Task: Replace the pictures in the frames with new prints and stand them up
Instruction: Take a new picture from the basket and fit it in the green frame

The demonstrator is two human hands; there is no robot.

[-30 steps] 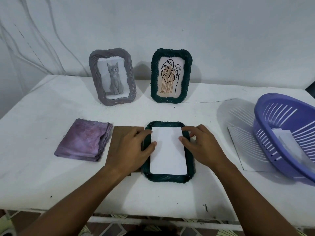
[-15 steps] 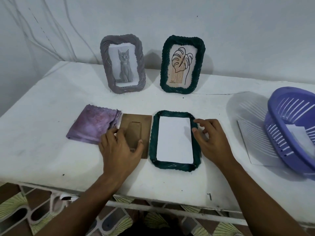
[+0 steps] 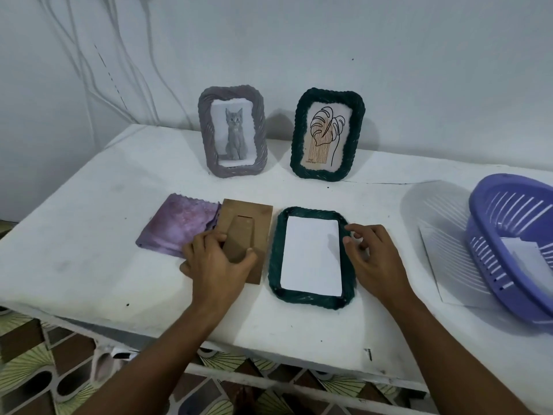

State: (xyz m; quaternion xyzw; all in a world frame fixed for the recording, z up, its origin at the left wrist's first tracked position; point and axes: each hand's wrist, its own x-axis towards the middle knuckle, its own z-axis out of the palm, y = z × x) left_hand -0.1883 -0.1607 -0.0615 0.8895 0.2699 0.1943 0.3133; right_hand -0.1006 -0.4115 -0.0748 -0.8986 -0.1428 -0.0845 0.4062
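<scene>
A dark green woven frame (image 3: 314, 300) lies face down near the table's front, with a white print (image 3: 311, 256) set in its opening, blank side up. To its left lies the brown backing board (image 3: 257, 217) with its stand flap. My left hand (image 3: 214, 265) grips this board, fingers curled round its left edge and thumb on the flap. My right hand (image 3: 377, 259) rests at the frame's right rim, thumb and fingertips touching it, loosely bent. At the back stand a grey frame with a cat picture (image 3: 232, 133) and a green frame with a leaf drawing (image 3: 327, 133).
A folded purple cloth (image 3: 173, 226) lies left of the backing board, partly under it. A purple plastic basket (image 3: 514, 211) holding paper stands at the right on a white sheet (image 3: 449, 271). The table's front edge (image 3: 269, 348) is close below the frame.
My left hand left the frame and moved onto the backing board, then took hold of it. My right hand slid from the print to the frame's right rim. The view shifted.
</scene>
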